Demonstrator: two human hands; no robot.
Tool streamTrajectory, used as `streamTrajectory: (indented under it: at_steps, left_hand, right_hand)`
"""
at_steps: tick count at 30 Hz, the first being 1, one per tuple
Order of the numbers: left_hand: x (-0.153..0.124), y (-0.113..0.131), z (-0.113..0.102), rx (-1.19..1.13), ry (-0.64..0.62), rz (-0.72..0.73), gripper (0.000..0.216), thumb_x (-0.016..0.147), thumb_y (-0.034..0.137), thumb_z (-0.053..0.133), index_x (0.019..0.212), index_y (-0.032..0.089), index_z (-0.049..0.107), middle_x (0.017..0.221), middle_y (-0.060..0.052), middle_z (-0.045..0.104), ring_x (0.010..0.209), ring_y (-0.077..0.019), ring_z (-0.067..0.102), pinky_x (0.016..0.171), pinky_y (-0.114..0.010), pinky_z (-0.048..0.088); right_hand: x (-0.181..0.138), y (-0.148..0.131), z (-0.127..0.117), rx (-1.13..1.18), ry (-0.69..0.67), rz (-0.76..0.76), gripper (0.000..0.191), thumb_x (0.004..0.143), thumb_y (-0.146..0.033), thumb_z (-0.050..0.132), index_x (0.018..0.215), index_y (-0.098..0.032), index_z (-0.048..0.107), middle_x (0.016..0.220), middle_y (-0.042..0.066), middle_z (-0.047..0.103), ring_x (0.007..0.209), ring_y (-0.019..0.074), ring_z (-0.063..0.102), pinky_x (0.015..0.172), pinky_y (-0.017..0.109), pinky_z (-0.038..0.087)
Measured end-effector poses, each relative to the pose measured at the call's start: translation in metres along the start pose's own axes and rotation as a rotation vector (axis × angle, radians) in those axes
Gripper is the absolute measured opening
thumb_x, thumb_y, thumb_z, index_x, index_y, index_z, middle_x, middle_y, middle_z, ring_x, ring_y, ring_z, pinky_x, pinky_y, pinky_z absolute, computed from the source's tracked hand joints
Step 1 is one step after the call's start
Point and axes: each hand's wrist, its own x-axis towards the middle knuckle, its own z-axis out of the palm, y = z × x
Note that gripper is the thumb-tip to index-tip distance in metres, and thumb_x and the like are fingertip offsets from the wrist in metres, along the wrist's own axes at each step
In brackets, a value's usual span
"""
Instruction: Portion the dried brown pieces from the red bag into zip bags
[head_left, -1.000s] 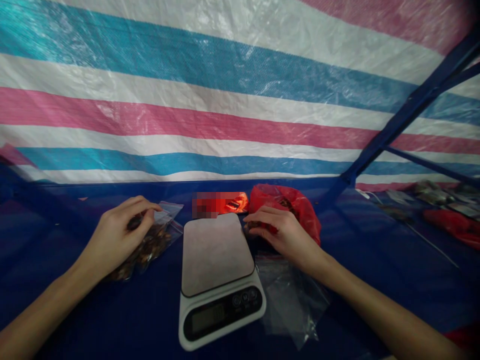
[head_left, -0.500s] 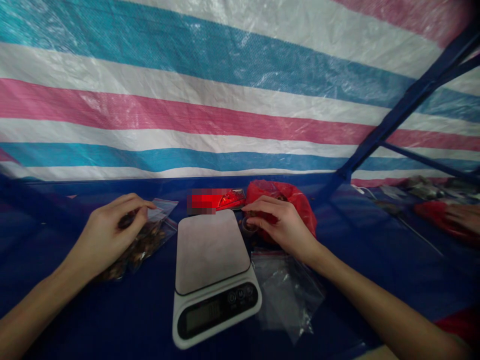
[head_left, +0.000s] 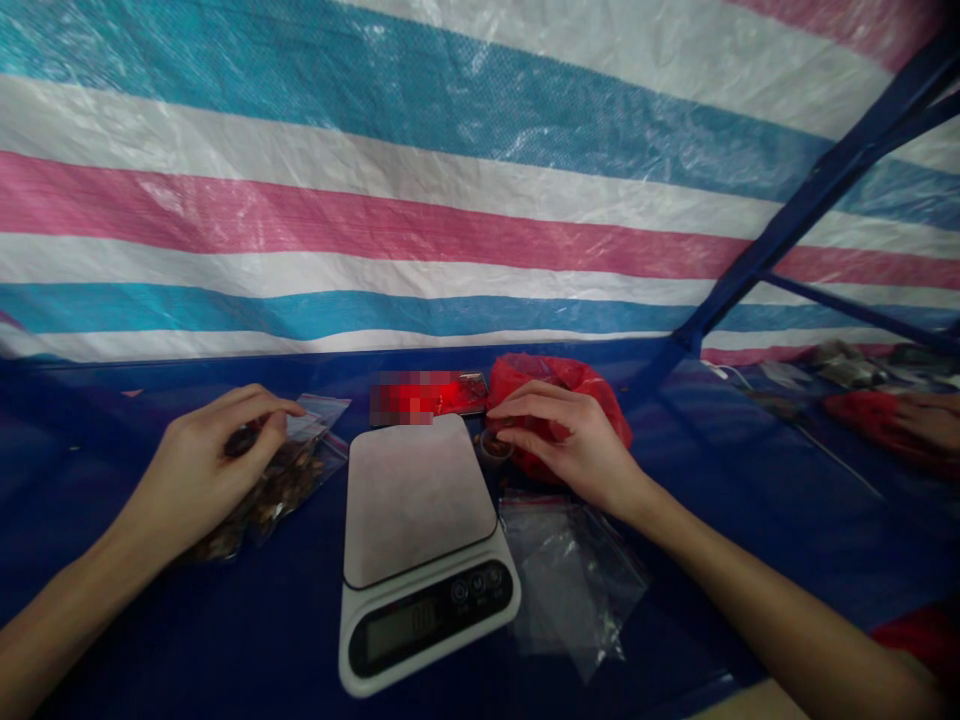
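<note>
My left hand (head_left: 217, 455) is curled over clear zip bags (head_left: 289, 480) filled with brown pieces. Its thumb and forefinger come together at the upper edge of one bag; the other fingertips are hidden. Across the scale, my right hand (head_left: 581, 440) has its thumb at the rim of a small round cup (head_left: 496, 448) with brown bits in it, fingers bent around the far side. Right behind that hand lies a crumpled red plastic bag (head_left: 551, 370). Between my hands stands a white kitchen scale (head_left: 420, 505) with a bare plate and a lit display.
Flat clear zip bags (head_left: 570, 580) lie right of the scale. A red packet (head_left: 427, 395), partly blurred out, sits behind it on the blue surface (head_left: 285, 630). At far right, another person's hand (head_left: 930, 415) touches a red bag (head_left: 862, 405). A striped sheet (head_left: 450, 180) hangs behind.
The view has shifted slightly, so the scale appears a little further left. Both hands keep nearly the same pose, and the cup's opening shows a bit more.
</note>
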Motion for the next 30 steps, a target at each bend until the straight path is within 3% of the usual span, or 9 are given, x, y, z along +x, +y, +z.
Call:
streamTrajectory:
  at_steps: [11,13,16,19,26,30]
  left_hand:
    - [0.002,0.004,-0.001,0.003,-0.001,-0.007,0.032,0.094,0.046,0.056,0.093,0.022,0.077,0.097,-0.005,0.076,0.092,-0.0233,0.072,0.087,-0.034,0.05]
    - [0.002,0.002,0.0,0.002,0.009,0.012,0.033,0.094,0.046,0.056,0.092,0.022,0.077,0.095,-0.005,0.076,0.09,-0.0224,0.072,0.085,-0.033,0.05]
    - [0.001,-0.002,0.001,-0.007,0.011,0.033,0.032,0.095,0.045,0.056,0.094,0.021,0.078,0.096,-0.004,0.076,0.09,-0.0213,0.072,0.085,-0.032,0.05]
    - [0.001,-0.004,0.002,-0.005,0.013,0.028,0.031,0.096,0.044,0.057,0.096,0.021,0.078,0.097,-0.004,0.076,0.09,-0.0206,0.073,0.085,-0.032,0.05]
    - [0.0,-0.004,0.001,0.001,0.003,0.018,0.031,0.096,0.044,0.057,0.096,0.022,0.078,0.098,-0.004,0.076,0.09,-0.0205,0.072,0.085,-0.032,0.05]
    - [0.0,-0.004,0.0,-0.003,0.0,0.014,0.032,0.096,0.044,0.056,0.097,0.021,0.078,0.099,-0.004,0.075,0.091,-0.0207,0.072,0.086,-0.032,0.05]
  right_hand:
    - [-0.003,-0.002,-0.003,-0.116,0.033,-0.058,0.009,0.099,-0.019,0.075,0.106,-0.023,0.078,0.106,0.005,0.077,0.102,0.0209,0.073,0.092,0.034,0.059]
    - [-0.006,-0.007,-0.009,-0.171,-0.062,-0.105,0.007,0.101,-0.019,0.071,0.101,-0.021,0.078,0.099,0.005,0.075,0.093,0.0194,0.071,0.084,0.031,0.057]
    - [-0.011,-0.01,-0.015,-0.322,-0.327,-0.147,0.014,0.106,-0.021,0.064,0.101,-0.018,0.077,0.093,0.004,0.071,0.082,0.0178,0.067,0.071,0.03,0.05]
    - [-0.015,-0.009,-0.014,-0.498,-0.487,-0.194,0.018,0.108,-0.021,0.059,0.102,-0.017,0.075,0.093,0.004,0.07,0.081,0.0197,0.064,0.072,0.034,0.045]
    - [-0.016,-0.006,-0.01,-0.565,-0.592,-0.215,0.017,0.106,-0.018,0.062,0.089,-0.018,0.067,0.093,0.003,0.069,0.081,0.0195,0.061,0.075,0.035,0.041]
    - [-0.015,-0.008,-0.01,-0.533,-0.539,-0.228,0.018,0.107,-0.018,0.06,0.093,-0.018,0.07,0.091,0.004,0.07,0.078,0.0194,0.062,0.072,0.033,0.043]
